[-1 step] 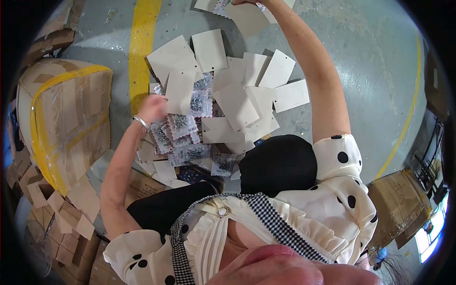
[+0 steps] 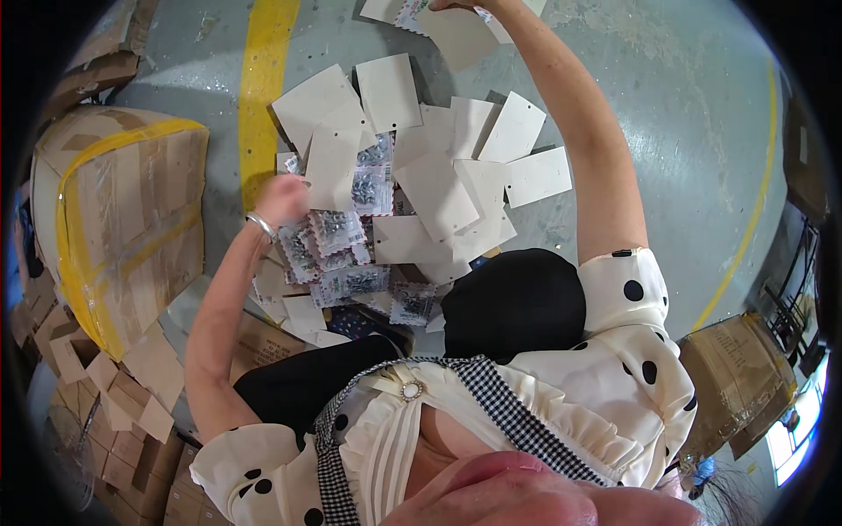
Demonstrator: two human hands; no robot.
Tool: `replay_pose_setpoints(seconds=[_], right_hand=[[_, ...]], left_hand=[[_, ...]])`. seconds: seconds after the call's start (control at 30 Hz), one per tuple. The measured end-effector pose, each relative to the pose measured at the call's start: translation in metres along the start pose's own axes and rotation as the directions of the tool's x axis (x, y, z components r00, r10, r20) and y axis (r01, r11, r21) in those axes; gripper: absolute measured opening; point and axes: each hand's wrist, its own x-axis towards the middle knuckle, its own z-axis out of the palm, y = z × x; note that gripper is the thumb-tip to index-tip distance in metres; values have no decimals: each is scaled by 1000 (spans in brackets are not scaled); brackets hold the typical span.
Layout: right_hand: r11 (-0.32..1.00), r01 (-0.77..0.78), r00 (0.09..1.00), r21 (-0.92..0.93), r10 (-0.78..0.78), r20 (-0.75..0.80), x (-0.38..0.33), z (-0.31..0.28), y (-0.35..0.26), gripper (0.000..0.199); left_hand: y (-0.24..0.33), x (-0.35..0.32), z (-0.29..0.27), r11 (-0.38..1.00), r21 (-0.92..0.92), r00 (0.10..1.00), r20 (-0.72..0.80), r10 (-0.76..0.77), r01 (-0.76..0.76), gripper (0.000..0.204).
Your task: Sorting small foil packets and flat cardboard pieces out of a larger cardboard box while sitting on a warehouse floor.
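A heap of white cards (image 2: 436, 196) with small punched holes lies on the floor in front of me. Several are turned over, showing clear packets (image 2: 337, 231) of small dark shiny pieces on printed backing with scalloped edges. At the heap's left side my left hand (image 2: 284, 200), slightly blurred, is closed at the edge of a pale card (image 2: 332, 169). My right hand (image 2: 465, 3) reaches to the far side, partly cut off by the top of the view. Its fingers grip another pale card (image 2: 462, 39), beside more cards and a printed packet piece.
A large taped carton (image 2: 132, 223) stands to the left, with loose flattened and open cardboard boxes (image 2: 132, 394) nearer me. Another carton (image 2: 737, 368) is at the right. A yellow floor stripe (image 2: 263, 96) runs past the heap. My knees (image 2: 513, 302) frame its near side.
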Motion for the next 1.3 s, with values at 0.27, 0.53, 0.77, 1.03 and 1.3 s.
replay_pose_setpoints(seconds=[0.27,0.53,0.77,1.03,1.3], right_hand=[[991,53,998,123,-55,13,-14,-2,-2,40],[806,14,1000,592,-2,-21,-55,-22,26,24],[824,32,968,566,116,-223,-62,-6,47,25],[931,331,932,153,-298,-206,-51,-7,21,54],[971,184,981,-152,-171,96,-25,5,11,36]], left_hand=[[-4,-8,0,1000,-14,1000,17,12,-11,14],[-7,-17,-6,1000,-27,996,86,-5,8,15],[-3,-15,-4,1000,4,995,99,-7,7,13],[-7,-10,-2,1000,18,998,70,3,-4,16],[-10,-15,-1,999,50,999,34,0,-1,19]])
